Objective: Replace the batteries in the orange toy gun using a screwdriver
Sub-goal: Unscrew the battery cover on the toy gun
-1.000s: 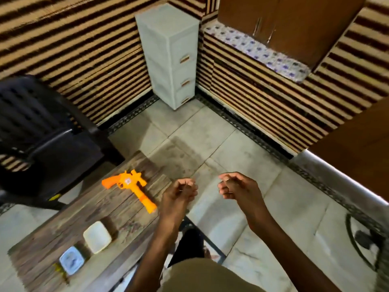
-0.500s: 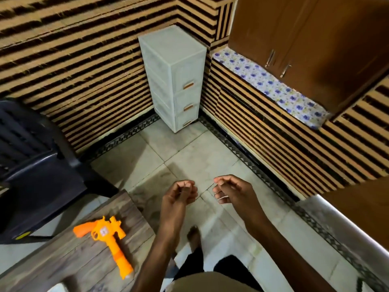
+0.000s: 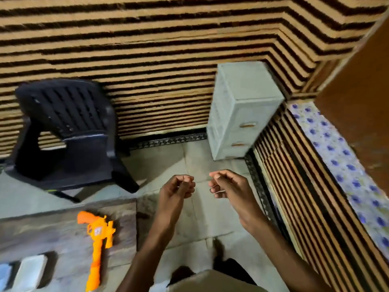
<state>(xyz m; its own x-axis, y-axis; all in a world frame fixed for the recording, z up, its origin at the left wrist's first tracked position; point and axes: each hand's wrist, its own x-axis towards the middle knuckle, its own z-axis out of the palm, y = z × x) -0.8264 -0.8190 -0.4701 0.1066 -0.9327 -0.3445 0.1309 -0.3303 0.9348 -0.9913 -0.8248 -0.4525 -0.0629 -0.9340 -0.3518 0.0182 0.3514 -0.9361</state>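
Head view: both hands are raised over the tiled floor (image 3: 202, 218), close together but apart. Left hand (image 3: 177, 189): grip closed, fingers curled into the palm, nothing seen in it. Right hand (image 3: 227, 186): grip likewise curled tight, nothing plainly held. The orange toy gun (image 3: 99, 243) lies flat on the wooden table (image 3: 52, 228) at lower left, well apart from both hands, untouched. A small white box (image 3: 31, 268) sits on the table near the gun. Black plastic chair (image 3: 69, 131) beyond the table; grey drawer unit (image 3: 242, 110) stands in the striped corner.
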